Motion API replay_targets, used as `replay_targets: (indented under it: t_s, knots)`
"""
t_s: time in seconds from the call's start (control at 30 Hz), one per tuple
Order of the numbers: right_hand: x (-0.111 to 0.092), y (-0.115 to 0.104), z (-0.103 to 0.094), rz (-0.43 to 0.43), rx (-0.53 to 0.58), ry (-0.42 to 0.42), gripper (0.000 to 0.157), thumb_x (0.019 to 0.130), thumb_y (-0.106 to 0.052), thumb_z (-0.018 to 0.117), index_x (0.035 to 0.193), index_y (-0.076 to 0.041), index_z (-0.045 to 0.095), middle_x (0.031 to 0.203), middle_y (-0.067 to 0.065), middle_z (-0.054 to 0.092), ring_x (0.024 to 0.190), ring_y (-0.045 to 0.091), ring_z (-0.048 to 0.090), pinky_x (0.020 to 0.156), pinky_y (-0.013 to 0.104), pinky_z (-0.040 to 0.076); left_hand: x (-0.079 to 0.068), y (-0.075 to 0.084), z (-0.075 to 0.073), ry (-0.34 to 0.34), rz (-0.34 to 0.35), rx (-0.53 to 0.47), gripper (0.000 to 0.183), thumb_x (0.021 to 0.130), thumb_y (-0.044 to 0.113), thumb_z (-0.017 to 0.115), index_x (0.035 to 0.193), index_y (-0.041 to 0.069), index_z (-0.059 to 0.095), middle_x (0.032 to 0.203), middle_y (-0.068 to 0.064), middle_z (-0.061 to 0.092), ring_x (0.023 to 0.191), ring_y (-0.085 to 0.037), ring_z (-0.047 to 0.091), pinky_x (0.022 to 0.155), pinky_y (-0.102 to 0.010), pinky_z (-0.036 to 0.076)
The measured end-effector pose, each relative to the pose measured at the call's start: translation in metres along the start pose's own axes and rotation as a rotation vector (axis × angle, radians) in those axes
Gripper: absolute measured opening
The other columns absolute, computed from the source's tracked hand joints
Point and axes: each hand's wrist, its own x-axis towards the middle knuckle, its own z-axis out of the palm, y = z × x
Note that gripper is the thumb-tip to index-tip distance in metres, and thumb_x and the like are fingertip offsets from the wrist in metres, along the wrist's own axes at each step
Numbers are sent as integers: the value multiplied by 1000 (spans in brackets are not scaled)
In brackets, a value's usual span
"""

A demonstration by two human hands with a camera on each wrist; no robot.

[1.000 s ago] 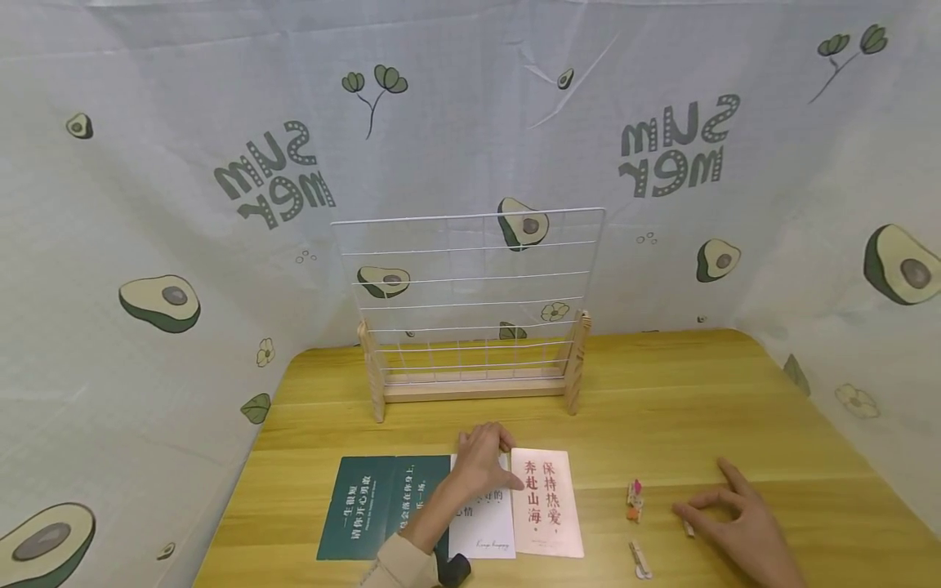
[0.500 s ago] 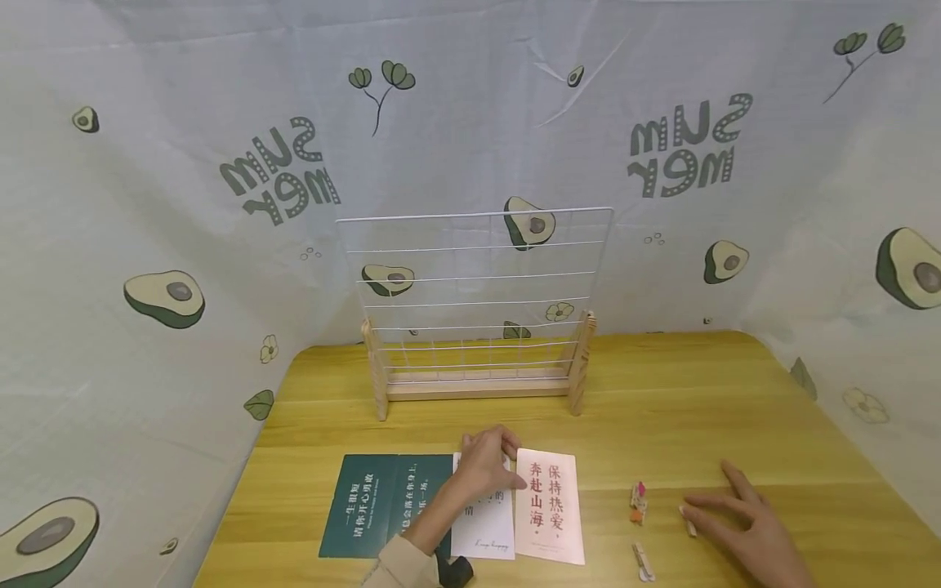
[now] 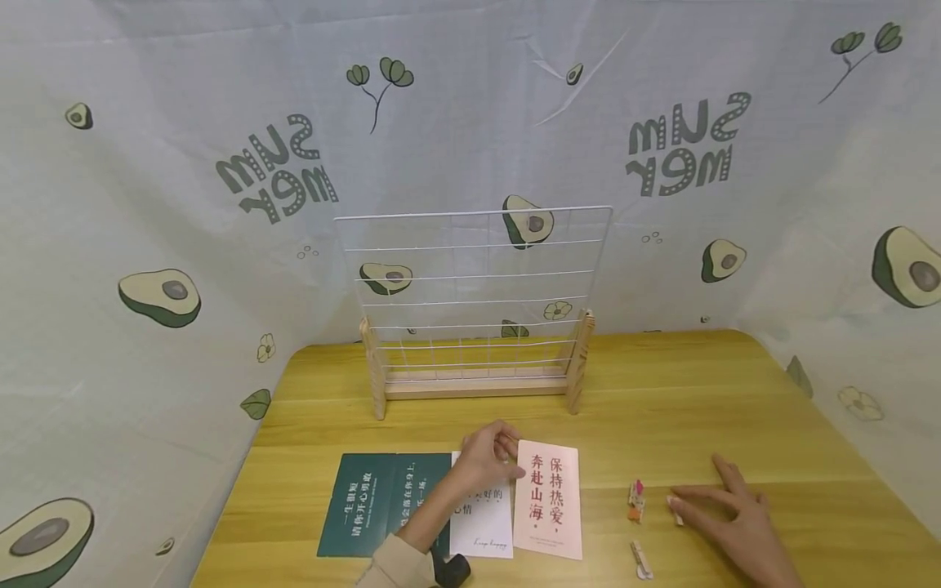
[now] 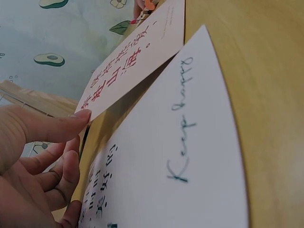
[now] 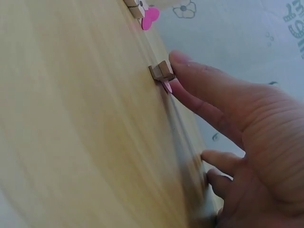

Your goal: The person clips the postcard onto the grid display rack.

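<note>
My left hand (image 3: 481, 461) pinches the left edge of the pink card (image 3: 547, 514) with red characters. In the left wrist view, the thumb presses on that card's corner, and its near edge stands raised off the table beside the white card (image 4: 185, 156) marked "Keep happy". The left wrist and forearm cover part of the white and green cards. At the right, my right hand (image 3: 746, 523) pinches a small wooden clothespin (image 5: 162, 71) between thumb and index finger, low over the table. A bit of pink shows under the clothespin; the other fingers spread near the tabletop.
Two dark green cards (image 3: 356, 506) lie at the left. Between the hands lie a clothespin with pink and orange decoration (image 3: 635, 502) and another clothespin (image 3: 641, 560). A white wire grid rack (image 3: 478, 384) on a wooden base stands at the back, before a printed curtain (image 3: 470, 122).
The pink card's far edge has risen and shifted slightly away in my left hand's pinch. My right hand has moved a little left with the clothespin.
</note>
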Motion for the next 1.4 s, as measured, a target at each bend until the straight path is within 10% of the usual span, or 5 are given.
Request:
replay_targets:
  t_s: [0.5, 0.6, 0.73, 1.2, 1.4]
  knots:
    - [6, -5, -4, 180, 188, -97, 54, 101, -39, 67, 128, 7, 66, 174, 17, -3, 153, 57, -12, 112, 81, -10, -1, -6, 2, -7, 30, -85, 43, 77, -5, 86, 114, 5, 67, 89, -7, 66, 71, -6, 50, 63, -16, 42]
    - [4, -6, -4, 232, 227, -28, 53, 101, -41, 66, 131, 3, 66, 168, -11, 34, 160, 16, 21, 130, 43, 20, -1, -6, 1, -12, 30, -95, 43, 77, -5, 86, 114, 5, 67, 90, -8, 66, 71, -6, 50, 64, -16, 42]
    - [1, -8, -2, 187, 171, 85, 41, 99, -36, 71, 123, -2, 72, 110, -41, 62, 102, -26, 49, 80, 2, 42, -1, -8, 2, -12, 27, -90, 42, 78, -3, 86, 114, 7, 67, 90, -7, 66, 72, -5, 49, 65, -16, 42]
    - [-3, 0, -14, 291, 70, 64, 69, 95, -47, 73, 146, -5, 56, 93, -36, 58, 82, -13, 55, 69, 16, 50, -1, -10, 3, -11, 39, -79, 43, 78, -2, 86, 115, 6, 67, 89, -5, 66, 72, -3, 51, 67, -16, 43]
    - [0, -2, -10, 201, -78, 20, 63, 94, -49, 74, 139, -7, 64, 99, -8, 65, 77, -1, 50, 65, 21, 46, -1, -11, 3, -4, 31, -63, 42, 78, -2, 86, 114, 7, 67, 88, -2, 64, 72, -3, 50, 68, -16, 43]
